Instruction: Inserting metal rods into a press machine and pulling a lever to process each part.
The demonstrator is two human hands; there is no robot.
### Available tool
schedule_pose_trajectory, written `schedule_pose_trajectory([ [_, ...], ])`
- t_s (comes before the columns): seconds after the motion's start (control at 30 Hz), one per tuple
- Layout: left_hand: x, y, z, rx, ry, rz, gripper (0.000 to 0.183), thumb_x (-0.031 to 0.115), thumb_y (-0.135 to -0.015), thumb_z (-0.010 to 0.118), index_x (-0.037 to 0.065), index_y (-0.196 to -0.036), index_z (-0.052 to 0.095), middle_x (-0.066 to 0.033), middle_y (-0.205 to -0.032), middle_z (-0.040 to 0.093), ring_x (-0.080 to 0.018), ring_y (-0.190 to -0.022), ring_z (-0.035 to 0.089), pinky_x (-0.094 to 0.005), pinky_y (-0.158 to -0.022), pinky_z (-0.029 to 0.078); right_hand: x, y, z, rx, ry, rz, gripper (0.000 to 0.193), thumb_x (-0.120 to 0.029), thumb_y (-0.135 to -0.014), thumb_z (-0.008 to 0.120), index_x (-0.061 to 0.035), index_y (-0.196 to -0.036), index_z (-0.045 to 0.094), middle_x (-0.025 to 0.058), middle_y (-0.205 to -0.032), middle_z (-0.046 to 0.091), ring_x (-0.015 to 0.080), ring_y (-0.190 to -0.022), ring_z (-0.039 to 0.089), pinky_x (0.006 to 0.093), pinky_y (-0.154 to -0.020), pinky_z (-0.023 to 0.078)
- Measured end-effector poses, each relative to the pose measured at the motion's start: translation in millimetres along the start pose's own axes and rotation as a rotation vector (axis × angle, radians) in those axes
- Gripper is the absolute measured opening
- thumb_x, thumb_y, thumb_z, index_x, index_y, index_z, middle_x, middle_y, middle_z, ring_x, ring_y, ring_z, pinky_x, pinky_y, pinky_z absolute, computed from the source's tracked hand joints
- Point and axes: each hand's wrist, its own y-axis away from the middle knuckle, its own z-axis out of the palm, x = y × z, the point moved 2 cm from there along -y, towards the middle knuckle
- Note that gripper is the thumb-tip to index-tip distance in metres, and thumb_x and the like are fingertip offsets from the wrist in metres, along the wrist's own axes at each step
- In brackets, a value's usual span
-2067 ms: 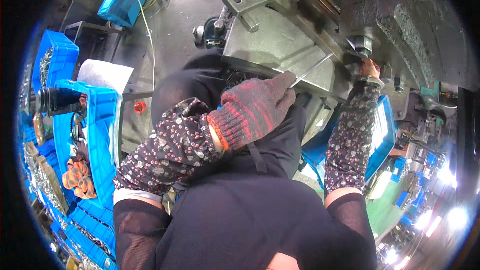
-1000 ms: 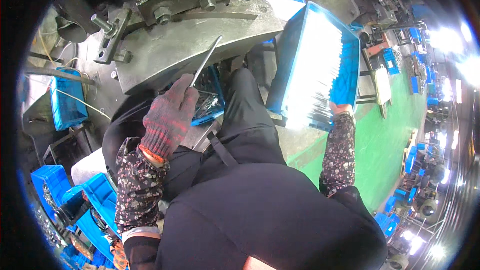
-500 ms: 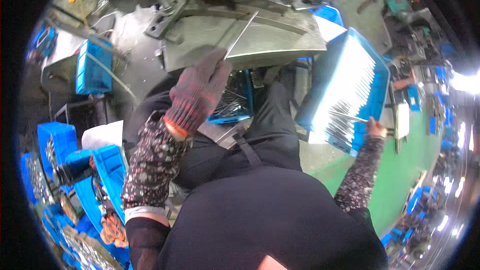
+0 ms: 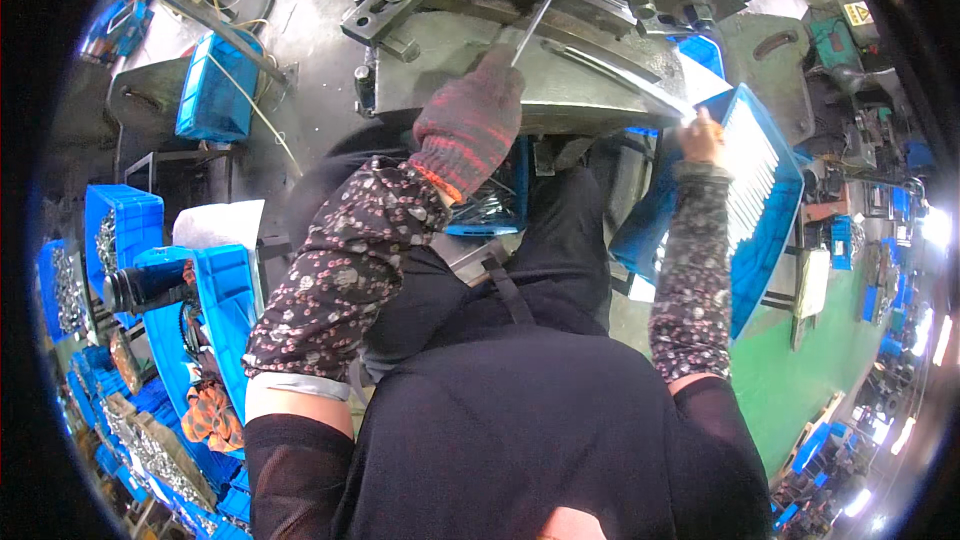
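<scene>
My left hand (image 4: 472, 120), in a dark grey and red knit glove, is closed round a thin metal rod (image 4: 532, 28). The rod slants up toward a large bolt on the machine. My bare right hand (image 4: 703, 138) pinches the near end of a long, shiny metal strip (image 4: 622, 73). That strip reaches left over the grey metal machine bed (image 4: 410, 90), its far end close to the rod. Beneath my right forearm is a tilted blue bin (image 4: 765, 270) holding rows of bright metal strips (image 4: 750, 175).
Bolted clamps (image 4: 392, 0) stand along the machine's far side. Between my knees a blue bin (image 4: 485, 231) contains dark metal pieces. More blue bins (image 4: 215, 90) stand at left, some with small metal parts. Green floor (image 4: 790, 360) shows at right.
My right hand has moved from the bin's near right side up and left to the machine bed, bringing a metal strip. My left hand with the rod appears further right and slightly higher toward the bolt.
</scene>
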Motion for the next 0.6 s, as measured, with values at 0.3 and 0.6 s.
schedule_pose_trajectory([
  [0.3,19.1,5.2,-2.4,-0.233,-0.056,-0.293,0.036,0.03,-0.095,0.046,0.012,-0.125,0.039,-0.0165,-0.08,0.067,-0.0395,-0.076,0.067,-0.0537,-0.058,0.052,49.9,46.4,0.0,0.113,0.005,0.036,0.016,-0.015,-0.087,0.07,-0.0024,-0.085,0.061,0.0105,-0.076,0.066,0.0213,-0.068,0.068,0.0313,-0.061,0.058],
  [0.6,33.1,-17.1,-36.5,-0.166,0.006,-0.027,0.025,0.02,-0.091,0.05,0.001,-0.105,0.057,-0.0157,-0.1,0.063,-0.0382,-0.085,0.065,-0.0511,-0.073,0.054,7.7,27.5,-6.1,0.005,0.277,-0.054,0.012,-0.017,-0.086,0.071,-0.0073,-0.082,0.066,0.0076,-0.08,0.068,0.0209,-0.076,0.068,0.0295,-0.068,0.055],
])
